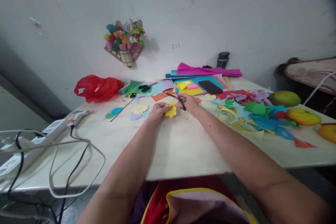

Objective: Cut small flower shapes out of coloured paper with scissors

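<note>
My left hand pinches a yellow scalloped paper flower above the white table. My right hand is closed on a pair of black-handled scissors, whose blades point up and away from me, close to the flower's upper edge. Both forearms stretch out over the table from the near edge.
Coloured paper scraps cover the right side, with mangoes beyond them. Paper sheets, a dark phone and second scissors lie at the back. A red bag, a power strip with cables are left. A paper bouquet hangs on the wall.
</note>
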Action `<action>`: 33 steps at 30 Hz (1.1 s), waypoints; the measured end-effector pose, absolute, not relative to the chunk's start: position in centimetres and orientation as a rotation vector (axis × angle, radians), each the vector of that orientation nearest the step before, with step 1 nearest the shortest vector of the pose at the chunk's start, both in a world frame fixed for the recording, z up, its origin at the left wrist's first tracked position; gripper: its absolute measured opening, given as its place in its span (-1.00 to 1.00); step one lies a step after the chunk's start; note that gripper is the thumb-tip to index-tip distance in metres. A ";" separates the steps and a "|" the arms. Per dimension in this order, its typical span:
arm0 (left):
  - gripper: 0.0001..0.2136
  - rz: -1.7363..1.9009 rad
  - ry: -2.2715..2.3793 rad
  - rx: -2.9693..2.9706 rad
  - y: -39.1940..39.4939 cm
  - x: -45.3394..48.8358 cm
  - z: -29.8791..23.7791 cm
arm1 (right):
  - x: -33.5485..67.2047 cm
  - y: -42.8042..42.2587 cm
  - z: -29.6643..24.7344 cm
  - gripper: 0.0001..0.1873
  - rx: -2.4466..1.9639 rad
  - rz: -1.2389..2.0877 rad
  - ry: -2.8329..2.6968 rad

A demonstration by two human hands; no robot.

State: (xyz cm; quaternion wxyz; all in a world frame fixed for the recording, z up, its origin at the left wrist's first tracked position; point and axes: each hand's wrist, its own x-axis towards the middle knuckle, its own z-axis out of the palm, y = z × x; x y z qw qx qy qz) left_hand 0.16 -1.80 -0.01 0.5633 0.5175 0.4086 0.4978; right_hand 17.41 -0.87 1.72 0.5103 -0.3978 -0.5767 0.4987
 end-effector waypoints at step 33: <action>-0.63 1.149 0.868 1.234 -0.9 -0.3 -0.9 | 17.9 -1.7 2.4 -0.56 -0.950 1.231 -1.425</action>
